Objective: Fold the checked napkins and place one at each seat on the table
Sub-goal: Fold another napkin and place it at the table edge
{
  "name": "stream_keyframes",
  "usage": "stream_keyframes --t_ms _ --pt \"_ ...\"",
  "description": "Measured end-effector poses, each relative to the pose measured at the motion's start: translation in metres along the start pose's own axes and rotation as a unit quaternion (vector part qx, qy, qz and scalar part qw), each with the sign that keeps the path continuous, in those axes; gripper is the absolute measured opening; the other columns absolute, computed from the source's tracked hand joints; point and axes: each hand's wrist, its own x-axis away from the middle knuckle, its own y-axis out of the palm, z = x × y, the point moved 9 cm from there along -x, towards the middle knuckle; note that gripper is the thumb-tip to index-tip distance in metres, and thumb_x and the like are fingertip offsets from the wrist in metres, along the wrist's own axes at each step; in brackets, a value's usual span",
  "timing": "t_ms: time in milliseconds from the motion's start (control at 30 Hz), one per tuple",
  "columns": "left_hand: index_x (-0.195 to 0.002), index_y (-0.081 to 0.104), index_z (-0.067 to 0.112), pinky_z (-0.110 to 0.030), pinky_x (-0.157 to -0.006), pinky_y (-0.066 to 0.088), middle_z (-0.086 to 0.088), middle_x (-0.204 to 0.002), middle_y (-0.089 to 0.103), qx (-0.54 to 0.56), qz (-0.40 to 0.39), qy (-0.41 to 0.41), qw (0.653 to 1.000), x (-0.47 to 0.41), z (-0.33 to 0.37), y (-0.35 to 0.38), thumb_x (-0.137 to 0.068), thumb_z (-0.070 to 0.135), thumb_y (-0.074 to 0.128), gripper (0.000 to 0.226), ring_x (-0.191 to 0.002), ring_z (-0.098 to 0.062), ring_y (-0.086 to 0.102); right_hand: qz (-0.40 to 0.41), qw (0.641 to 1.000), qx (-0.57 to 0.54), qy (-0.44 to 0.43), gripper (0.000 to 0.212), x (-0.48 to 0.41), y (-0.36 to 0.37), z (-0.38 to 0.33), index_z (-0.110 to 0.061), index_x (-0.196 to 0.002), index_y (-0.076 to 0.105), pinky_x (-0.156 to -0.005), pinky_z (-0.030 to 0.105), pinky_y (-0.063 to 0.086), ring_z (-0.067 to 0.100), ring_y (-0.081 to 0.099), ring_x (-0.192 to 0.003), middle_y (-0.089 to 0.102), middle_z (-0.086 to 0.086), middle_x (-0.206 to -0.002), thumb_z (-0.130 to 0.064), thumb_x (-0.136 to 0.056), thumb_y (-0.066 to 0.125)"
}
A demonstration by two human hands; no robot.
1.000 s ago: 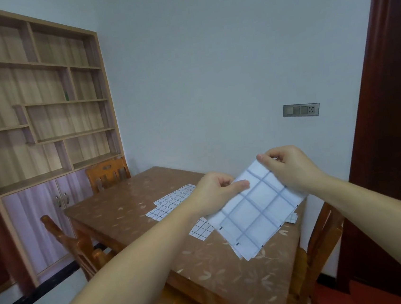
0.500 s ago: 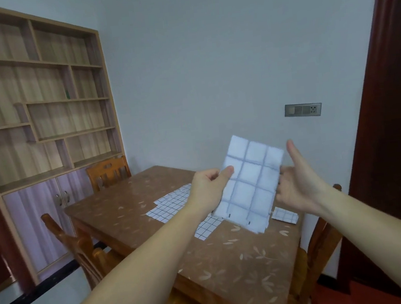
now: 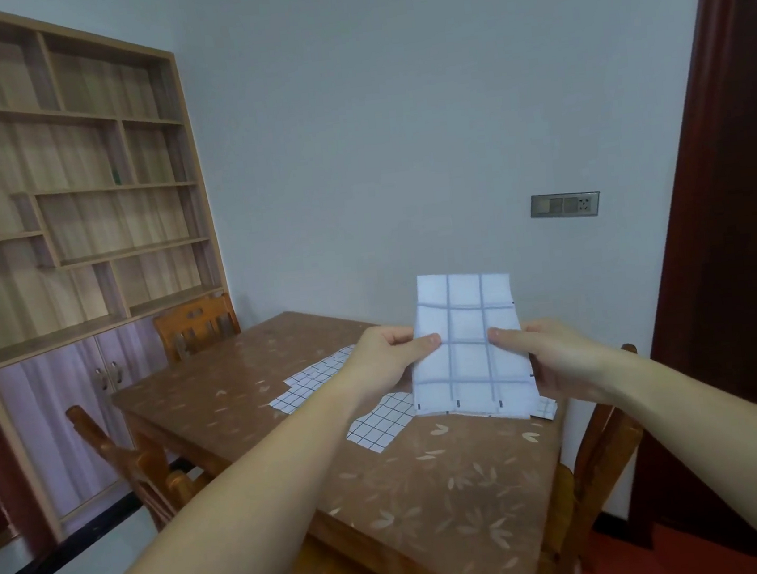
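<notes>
I hold a white napkin with a wide blue check [image 3: 470, 352] upright above the brown table [image 3: 416, 484]. My left hand [image 3: 386, 358] pinches its left edge and my right hand [image 3: 547, 355] pinches its right edge, thumbs on the front. The napkin looks folded into a tall rectangle. More checked napkins lie flat on the table: one with a fine check [image 3: 316, 380] behind my left hand and another [image 3: 379, 422] under the held one. A small piece [image 3: 548, 407] peeks out at the right.
Wooden chairs stand at the far left end [image 3: 196, 324], the left side [image 3: 128, 458] and the right side [image 3: 595, 455] of the table. A tall shelf unit [image 3: 72, 235] fills the left wall. A dark red door [image 3: 746, 248] is at the right.
The napkin went from slanted low over the table to upright and straight. My right hand let go, opened beside it, and now grips its right edge again.
</notes>
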Motion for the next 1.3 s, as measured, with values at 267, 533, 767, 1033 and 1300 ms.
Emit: stream_keyframes --t_ms 267,533,767,1033,1300 --pt "-0.114 0.070 0.009 -0.023 -0.055 0.054 -0.006 -0.090 0.074 0.092 -0.014 -0.036 0.995 0.003 -0.004 -0.001 -0.095 0.008 0.057 0.022 -0.067 -0.015 0.069 -0.012 0.998 -0.055 -0.041 0.025 -0.006 -0.006 -0.009 0.000 -0.117 0.066 -0.058 0.029 0.057 0.024 0.070 -0.073 0.074 0.015 -0.096 -0.006 -0.098 0.051" --pt "-0.081 0.067 0.013 -0.020 -0.043 0.048 -0.012 -0.087 0.061 0.172 -0.018 -0.049 0.984 0.007 0.003 -0.003 -0.092 -0.008 0.045 0.032 -0.052 -0.017 0.056 -0.036 0.991 -0.107 -0.068 0.036 -0.003 -0.004 -0.022 -0.008 -0.071 0.069 -0.046 0.025 0.053 0.021 0.060 -0.058 0.060 0.012 -0.076 0.008 -0.092 0.045" --pt "-0.096 0.069 0.013 -0.029 -0.054 0.055 0.002 -0.065 0.065 0.151 0.005 -0.100 0.984 0.007 -0.007 -0.007 -0.100 0.040 0.049 0.033 -0.052 -0.017 0.060 -0.010 0.996 -0.015 -0.084 0.039 -0.001 -0.007 -0.029 -0.008 -0.074 0.074 -0.057 0.027 0.053 0.024 0.062 -0.073 0.067 0.013 -0.091 0.004 -0.092 0.042" --pt "-0.102 0.073 0.021 -0.022 -0.064 0.047 0.009 -0.076 0.069 -0.063 -0.033 -0.025 0.997 0.004 -0.005 -0.007 -0.091 0.025 0.066 0.014 -0.066 -0.007 0.061 -0.035 0.995 0.069 -0.067 0.021 0.003 -0.001 -0.024 -0.007 -0.077 0.065 -0.068 0.029 0.041 0.026 0.059 -0.079 0.072 0.010 -0.092 -0.026 -0.085 0.067" --pt "-0.097 0.070 0.020 -0.023 -0.063 0.051 0.003 -0.085 0.067 -0.087 -0.121 -0.008 0.989 0.003 -0.002 0.021 -0.095 0.026 0.060 0.012 -0.074 -0.011 0.063 0.091 0.931 0.321 -0.144 0.052 -0.009 0.026 -0.042 -0.013 -0.054 0.047 -0.049 0.027 0.028 0.009 0.034 -0.044 0.036 -0.002 -0.047 -0.046 -0.093 0.055"
